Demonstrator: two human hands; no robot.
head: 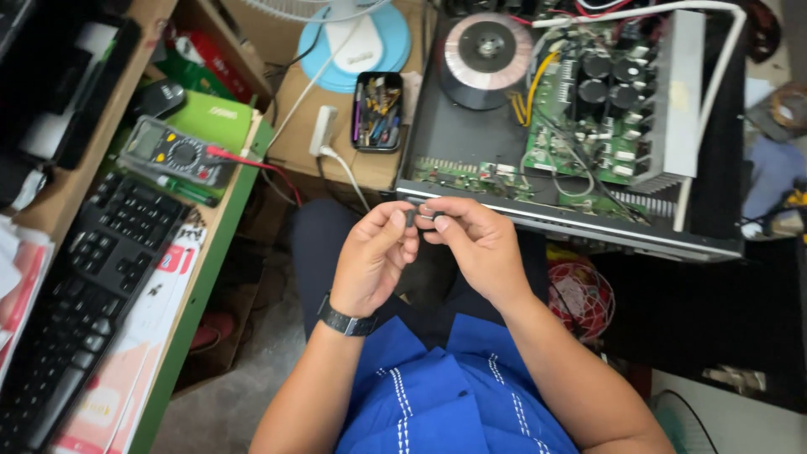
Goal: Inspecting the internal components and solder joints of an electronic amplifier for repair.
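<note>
Pinching a small dark component point(414, 216) between thumb and fingertips, left hand point(374, 256) and right hand point(475, 244) meet just before the opened amplifier chassis point(454, 134). Step judged: inspecting or fitting the part; next calls for fine grip. Long axis unclear, too small. Multimeter point(172, 151) on bench point(214, 227) at left.

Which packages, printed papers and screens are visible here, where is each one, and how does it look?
Multimeter: on the left desk, grey with a small pale screen and round dial.
Green box: behind the multimeter, flat, bright green.
Red package: on the shelf behind it, red and white.
Printed sheet: under the black keyboard, white with red print.
</note>
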